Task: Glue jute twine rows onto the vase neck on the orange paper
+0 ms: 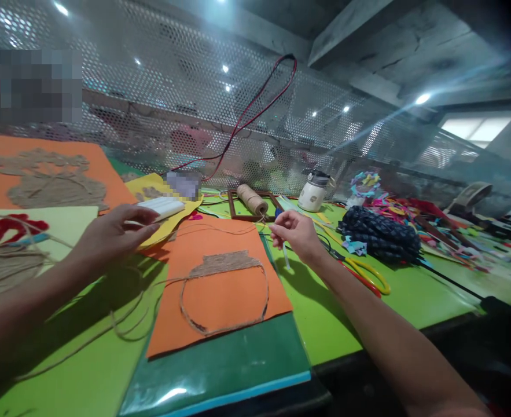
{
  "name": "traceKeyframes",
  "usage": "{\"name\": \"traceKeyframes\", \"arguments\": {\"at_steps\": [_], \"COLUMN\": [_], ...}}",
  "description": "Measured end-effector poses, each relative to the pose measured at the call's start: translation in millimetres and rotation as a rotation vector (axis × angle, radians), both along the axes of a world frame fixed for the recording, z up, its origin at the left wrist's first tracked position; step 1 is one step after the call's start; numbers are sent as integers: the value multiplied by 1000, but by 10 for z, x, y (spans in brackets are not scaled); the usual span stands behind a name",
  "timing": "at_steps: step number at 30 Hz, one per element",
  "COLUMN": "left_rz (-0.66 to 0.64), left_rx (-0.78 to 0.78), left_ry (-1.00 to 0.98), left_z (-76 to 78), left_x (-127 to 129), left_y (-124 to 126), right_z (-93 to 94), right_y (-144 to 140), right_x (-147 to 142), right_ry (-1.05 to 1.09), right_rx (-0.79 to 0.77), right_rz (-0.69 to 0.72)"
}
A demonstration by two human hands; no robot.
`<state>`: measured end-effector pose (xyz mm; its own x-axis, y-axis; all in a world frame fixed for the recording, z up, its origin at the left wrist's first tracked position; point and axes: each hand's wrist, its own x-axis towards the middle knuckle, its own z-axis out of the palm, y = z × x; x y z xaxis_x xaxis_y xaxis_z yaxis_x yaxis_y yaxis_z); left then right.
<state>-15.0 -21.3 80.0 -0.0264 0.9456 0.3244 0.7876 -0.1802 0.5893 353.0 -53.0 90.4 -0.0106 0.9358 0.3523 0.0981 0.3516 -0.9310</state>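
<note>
My left hand [116,234] is open, thumb and fingers apart, its fingertips beside a white bundle of stick-like pieces [163,207] on a yellow sheet. My right hand [296,231] is closed in a pinch near the twine roll [252,200]; what its fingertips hold is too small to make out. A blue piece [278,212] and a translucent stick [286,256] show beside it. Between my hands lies an orange sheet [224,292] with a jar outline of twine [267,295], its neck filled with twine rows. Loose twine [120,333] trails to the left.
Under the orange sheet lies a dark green sheet [220,370]. Scissors with red and yellow handles [370,278], a dark patterned umbrella [377,234] and a white bottle [312,191] stand or lie right. Finished twine pictures [59,188] lie left. A perforated metal screen [160,87] closes the back.
</note>
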Motion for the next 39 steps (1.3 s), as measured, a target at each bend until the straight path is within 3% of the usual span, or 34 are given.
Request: {"name": "traceKeyframes", "arguments": {"at_steps": [4,8,10,14,16,18,21,24,28,34,39], "left_rz": [109,59,-79,-539,-704,-768,-749,-699,-682,-809,-829], "left_rx": [144,159,140,94,162,308,633,823,896,932,898], "left_ry": [-57,-81,-107,-150,-103,3,151,256,331,615,520], "left_z": [48,304,472,675,656,562,367,226,181,223,238], "left_x": [89,283,454,907,1099,1215,1256,1230,1170,1009,964], "left_y": [-104,-296,-416,-642,-707,-716,-651,-586,-597,-654,-637], "right_z": [55,109,125,112,83,51,12,-19,-58,-97,-93], "right_y": [-134,-258,-328,-462,-489,-482,-458,-469,-508,-485,-507], "right_x": [-59,-145,-204,-341,-391,-416,-417,-414,-430,-471,-454], "right_ry": [-34,-48,-44,1,50,104,169,198,191,210,251], "right_rx": [4,75,81,40,13,-29,-88,-122,-167,-265,-308], "right_rz": [42,53,81,168,210,262,341,426,502,520,577]}}
